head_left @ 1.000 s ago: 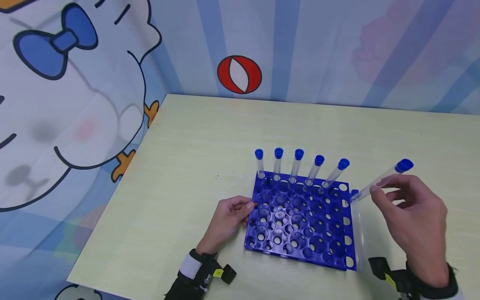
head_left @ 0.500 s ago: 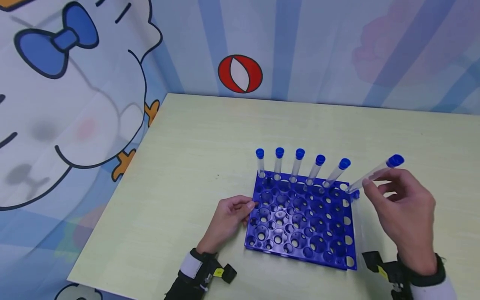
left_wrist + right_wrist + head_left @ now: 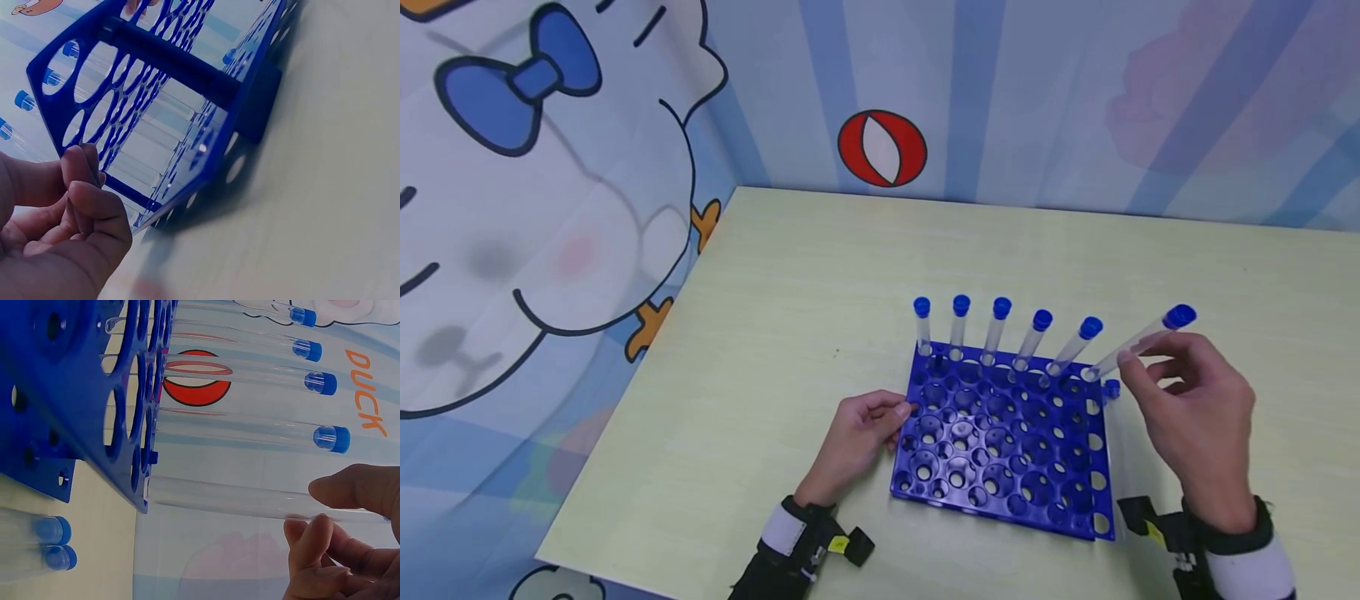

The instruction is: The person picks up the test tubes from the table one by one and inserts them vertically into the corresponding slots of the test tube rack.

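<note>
A blue test tube rack with rows of round holes stands on the table. My left hand pinches its left edge between thumb and fingers; in the left wrist view the fingertips meet at the corner of the upper plate. My right hand holds a clear test tube with a blue cap near its upper part. That tube leans right, its lower end at the back right corner hole; the right wrist view puts the tube's bottom at the plate's hole. Several capped tubes stand along the back row.
Beside the rack's right side, capped tubes lie on the table, mostly hidden in the head view except for a blue cap. The pale table meets a printed cartoon backdrop behind and at left.
My right hand has moved left with the tube, bringing its lower end from beside the rack to the back right corner hole. My left hand stays on the rack.
</note>
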Motion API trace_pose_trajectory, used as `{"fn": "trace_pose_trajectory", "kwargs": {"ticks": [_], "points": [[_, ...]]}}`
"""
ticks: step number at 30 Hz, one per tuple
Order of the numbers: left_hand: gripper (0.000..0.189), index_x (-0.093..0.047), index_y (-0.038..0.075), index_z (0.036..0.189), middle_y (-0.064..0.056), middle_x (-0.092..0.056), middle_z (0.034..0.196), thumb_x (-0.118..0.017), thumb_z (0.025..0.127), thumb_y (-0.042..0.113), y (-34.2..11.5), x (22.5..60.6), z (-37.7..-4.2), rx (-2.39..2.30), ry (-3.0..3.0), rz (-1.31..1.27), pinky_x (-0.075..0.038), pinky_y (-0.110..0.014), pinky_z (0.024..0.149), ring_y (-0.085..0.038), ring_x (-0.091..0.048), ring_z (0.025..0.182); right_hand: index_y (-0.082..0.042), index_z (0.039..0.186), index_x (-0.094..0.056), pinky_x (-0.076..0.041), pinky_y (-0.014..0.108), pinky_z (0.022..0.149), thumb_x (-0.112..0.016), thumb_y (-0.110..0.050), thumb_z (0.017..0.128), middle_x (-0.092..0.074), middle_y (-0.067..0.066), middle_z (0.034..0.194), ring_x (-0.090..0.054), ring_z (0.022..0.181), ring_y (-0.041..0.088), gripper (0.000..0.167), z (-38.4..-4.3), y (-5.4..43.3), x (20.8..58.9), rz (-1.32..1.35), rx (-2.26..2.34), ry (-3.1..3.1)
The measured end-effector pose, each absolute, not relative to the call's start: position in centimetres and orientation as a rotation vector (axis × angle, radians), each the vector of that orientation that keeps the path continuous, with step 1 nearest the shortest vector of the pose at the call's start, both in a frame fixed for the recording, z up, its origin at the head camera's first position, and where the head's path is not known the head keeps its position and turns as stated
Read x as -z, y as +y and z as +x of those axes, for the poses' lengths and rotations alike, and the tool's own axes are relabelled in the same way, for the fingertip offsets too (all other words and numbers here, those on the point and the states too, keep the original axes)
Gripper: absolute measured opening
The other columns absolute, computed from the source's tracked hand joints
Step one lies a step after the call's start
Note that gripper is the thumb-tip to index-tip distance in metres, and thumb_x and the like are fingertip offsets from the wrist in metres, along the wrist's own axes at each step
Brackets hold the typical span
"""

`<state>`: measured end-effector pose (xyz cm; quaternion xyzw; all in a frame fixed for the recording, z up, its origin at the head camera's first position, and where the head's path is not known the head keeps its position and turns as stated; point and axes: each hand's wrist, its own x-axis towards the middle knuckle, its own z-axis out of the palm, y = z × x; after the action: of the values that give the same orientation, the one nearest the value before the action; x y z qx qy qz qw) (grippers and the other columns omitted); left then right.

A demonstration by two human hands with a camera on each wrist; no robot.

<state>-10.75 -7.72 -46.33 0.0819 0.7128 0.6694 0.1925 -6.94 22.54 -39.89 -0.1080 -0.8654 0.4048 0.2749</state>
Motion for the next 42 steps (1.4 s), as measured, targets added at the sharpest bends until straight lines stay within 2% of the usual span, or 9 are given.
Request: {"fn": "trace_pose_trajectory", "kwargs": {"ticks": [18, 27, 32, 34, 37, 39, 42], "points": [[0.021, -0.061, -0.007, 0.106, -0.006, -0.059, 0.074, -0.052, 0.093, 0.007, -7.6, 45.4, -10.5, -1.876, 2.001, 0.221, -0.048, -0.027, 0.058, -0.013, -0.053, 0.062, -0.006, 0.103, -0.063, -0.039, 0.007, 0.055, -0.069, -0.016, 0.082, -0.057, -0.012, 0.089, -0.051, 0.066, -0.004, 0.024, -7.3, 22.7, 40.8, -0.342, -1.108, -2.356], [0.02, -0.061, -0.006, 0.106, -0.006, -0.059, 0.074, -0.052, 0.093, 0.007, -7.6, 45.4, -10.4, -1.876, 2.001, 0.224, -0.048, -0.026, 0.057, -0.01, -0.053, 0.061, -0.005, 0.1, -0.062, -0.039, 0.007, 0.056, -0.068, -0.015, 0.082, -0.062, 0.005, 0.092, -0.05, 0.067, -0.004, 0.022, -7.3, 22.7, 41.3, -0.341, -1.091, -2.404], [0.021, -0.061, -0.006, 0.107, -0.006, -0.059, 0.074, -0.052, 0.093, 0.006, -7.6, 45.4, -10.4, -1.88, 1.995, 0.221, -0.048, -0.026, 0.057, -0.01, -0.053, 0.061, -0.005, 0.1, -0.062, -0.039, 0.008, 0.055, -0.068, -0.016, 0.083, -0.063, 0.007, 0.094, -0.05, 0.068, -0.003, 0.021, -7.4, 22.8, 41.6, -0.332, -1.064, -2.456], [0.021, -0.061, -0.007, 0.106, -0.006, -0.059, 0.074, -0.052, 0.093, 0.006, -7.6, 45.4, -10.4, -1.883, 1.992, 0.221, -0.048, -0.026, 0.057, -0.01, -0.053, 0.061, -0.006, 0.1, -0.062, -0.04, 0.01, 0.052, -0.068, -0.019, 0.083, -0.063, 0.008, 0.094, -0.051, 0.068, 0.001, 0.023, -7.7, 23.1, 42.1, -0.316, -1.049, -2.468], [0.021, -0.061, -0.007, 0.107, -0.006, -0.059, 0.075, -0.052, 0.093, 0.006, -7.6, 45.4, -10.4, -1.884, 1.989, 0.225, -0.048, -0.026, 0.057, -0.01, -0.053, 0.061, -0.008, 0.1, -0.062, -0.044, 0.02, 0.047, -0.068, -0.026, 0.082, -0.063, 0.009, 0.094, -0.053, 0.071, 0.009, 0.026, -8.1, 23.8, 43.2, -0.312, -1.02, -2.499], [0.021, -0.061, -0.007, 0.107, -0.006, -0.059, 0.075, -0.052, 0.093, 0.006, -7.6, 45.4, -10.4, -1.883, 1.991, 0.229, -0.048, -0.026, 0.057, -0.01, -0.053, 0.061, -0.01, 0.101, -0.062, -0.044, 0.027, 0.045, -0.068, -0.031, 0.082, -0.063, 0.007, 0.094, -0.054, 0.071, 0.01, 0.029, -8.4, 24.3, 44.1, -0.315, -0.992, -2.521], [0.022, -0.06, -0.008, 0.107, -0.007, -0.059, 0.075, -0.052, 0.093, 0.007, -7.6, 45.3, -10.4, -1.884, 1.995, 0.235, -0.048, -0.026, 0.057, -0.01, -0.053, 0.061, -0.009, 0.101, -0.061, -0.044, 0.029, 0.045, -0.067, -0.032, 0.083, -0.063, 0.009, 0.095, -0.055, 0.073, 0.013, 0.03, -8.5, 24.5, 44.5, -0.307, -0.993, -2.551]]}}
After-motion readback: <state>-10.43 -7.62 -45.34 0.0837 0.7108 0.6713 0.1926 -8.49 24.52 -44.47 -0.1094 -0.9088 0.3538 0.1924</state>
